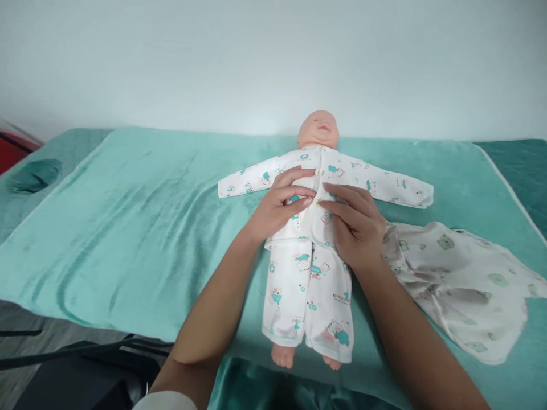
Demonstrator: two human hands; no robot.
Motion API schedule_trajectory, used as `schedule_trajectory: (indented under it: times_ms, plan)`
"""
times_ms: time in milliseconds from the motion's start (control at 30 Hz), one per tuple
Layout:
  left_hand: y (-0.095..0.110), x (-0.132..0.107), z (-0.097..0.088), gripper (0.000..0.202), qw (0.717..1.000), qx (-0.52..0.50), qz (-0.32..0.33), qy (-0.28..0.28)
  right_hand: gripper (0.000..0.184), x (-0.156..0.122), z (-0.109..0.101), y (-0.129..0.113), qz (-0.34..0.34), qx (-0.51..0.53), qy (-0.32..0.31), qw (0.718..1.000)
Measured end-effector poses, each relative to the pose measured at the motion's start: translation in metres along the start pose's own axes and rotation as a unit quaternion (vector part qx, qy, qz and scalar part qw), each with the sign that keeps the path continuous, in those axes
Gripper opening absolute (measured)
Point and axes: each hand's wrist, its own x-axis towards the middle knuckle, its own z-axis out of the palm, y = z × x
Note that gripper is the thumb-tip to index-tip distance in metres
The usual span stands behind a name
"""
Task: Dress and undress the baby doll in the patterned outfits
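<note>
A baby doll [317,128] lies on its back, dressed in a white printed top [304,230] and matching printed trousers [286,285]. Its sleeves stretch out to both sides, and its feet show below the trouser hems. On the doll's chest, my left hand [284,202] has thumb and forefinger brought together at the top's front edge, by a button. My right hand [359,222] meets it from the other side, fingertips pinching the front edge near the same button; its thumb is partly hidden. Another small button [317,172] sits higher on the front.
A light green velvety cover [141,228] spreads over the bed, wrinkled at left. Beside my right forearm lies a crumpled white cloth [465,285] with green animal prints. A white wall [256,62] rises behind. A black chair [85,376] stands at lower left.
</note>
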Motion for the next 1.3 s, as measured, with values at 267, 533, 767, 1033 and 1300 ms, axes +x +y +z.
schedule_trajectory:
  times_ms: [267,533,767,1033,1300]
  plan:
    - [0.0036,0.0009,-0.0011,0.017,1.0,0.009,0.002,-0.012,0.034,0.0015,0.0004,-0.0016,0.004,-0.004,-0.019,1.0]
    - [0.0035,0.002,-0.0034,0.017,1.0,-0.002,-0.003,-0.029,0.032,0.0015,0.0014,-0.001,0.011,0.004,-0.018,1.0]
    - [0.0026,0.0014,-0.0014,0.016,1.0,-0.012,0.009,-0.011,0.032,0.0021,0.0013,-0.0023,0.02,0.002,-0.022,1.0]
    - [0.0015,0.0015,0.0001,0.022,1.0,-0.002,0.002,-0.003,0.034,0.0,0.0016,-0.0022,0.018,-0.016,-0.002,1.0]
    - [0.0007,0.0012,-0.0009,0.02,1.0,-0.007,-0.002,-0.007,0.035,0.0004,0.0007,-0.0008,0.001,-0.009,-0.015,1.0]
